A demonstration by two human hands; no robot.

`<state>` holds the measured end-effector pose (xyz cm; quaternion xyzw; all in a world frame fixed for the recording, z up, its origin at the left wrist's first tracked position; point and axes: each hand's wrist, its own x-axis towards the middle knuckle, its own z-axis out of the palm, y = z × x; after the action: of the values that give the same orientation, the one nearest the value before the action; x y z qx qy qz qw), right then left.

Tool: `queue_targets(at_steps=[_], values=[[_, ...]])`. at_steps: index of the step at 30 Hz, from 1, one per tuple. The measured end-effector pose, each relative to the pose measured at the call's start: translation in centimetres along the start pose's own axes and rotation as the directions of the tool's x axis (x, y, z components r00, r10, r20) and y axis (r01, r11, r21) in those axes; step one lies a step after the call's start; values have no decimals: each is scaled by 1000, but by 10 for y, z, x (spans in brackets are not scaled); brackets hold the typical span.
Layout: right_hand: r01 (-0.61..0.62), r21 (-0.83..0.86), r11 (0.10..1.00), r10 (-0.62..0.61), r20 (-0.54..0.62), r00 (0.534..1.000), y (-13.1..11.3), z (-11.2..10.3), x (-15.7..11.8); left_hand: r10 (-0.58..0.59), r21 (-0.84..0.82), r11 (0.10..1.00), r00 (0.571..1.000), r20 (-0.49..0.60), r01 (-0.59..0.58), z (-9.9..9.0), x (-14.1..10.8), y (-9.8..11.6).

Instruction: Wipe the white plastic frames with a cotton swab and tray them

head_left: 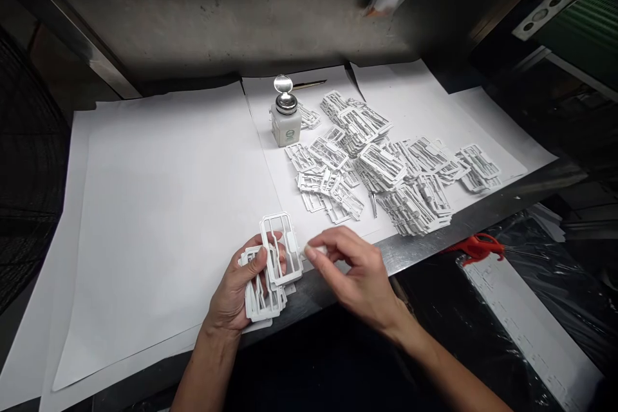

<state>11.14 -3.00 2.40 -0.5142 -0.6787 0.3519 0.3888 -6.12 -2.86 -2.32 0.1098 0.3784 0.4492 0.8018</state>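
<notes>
My left hand [237, 290] is closed around several white plastic frames [261, 310], its thumb pressing on them. The topmost frame [288, 215] stands up at an angle above the others. Its open slots are divided by thin bars. Just right of that frame, my right hand [360, 270] pinches a small white wad [318, 249] between thumb and fingertips. Most of the wad is hidden by the fingers, so its material is unclear. Both hands are over the table's front edge.
Many similar white frames lie in heaps [381, 164] on white paper sheets [168, 206]. A pump bottle [286, 123] with a raised metal lid stands behind them, near tweezers [309, 84]. Red-handled scissors [477, 248] lie on the lower right.
</notes>
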Motion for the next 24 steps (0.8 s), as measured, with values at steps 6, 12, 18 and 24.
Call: queue_targets(at_steps=[6, 12, 18, 24], values=[[254, -8, 967, -253, 72, 965, 2, 14, 42, -11, 75, 997, 1000, 28, 9, 5, -1, -5], [77, -240, 968, -55, 99, 994, 24, -15, 44, -53, 58, 997, 998, 29, 52, -3, -2, -6], [85, -215, 973, -80, 31, 996, 11, -14, 45, -67, 53, 996, 997, 26, 65, -6, -1, -5], [159, -188, 969, -130, 158, 979, 12, 1, 52, -19, 41, 999, 999, 28, 18, -10, -3, -5]])
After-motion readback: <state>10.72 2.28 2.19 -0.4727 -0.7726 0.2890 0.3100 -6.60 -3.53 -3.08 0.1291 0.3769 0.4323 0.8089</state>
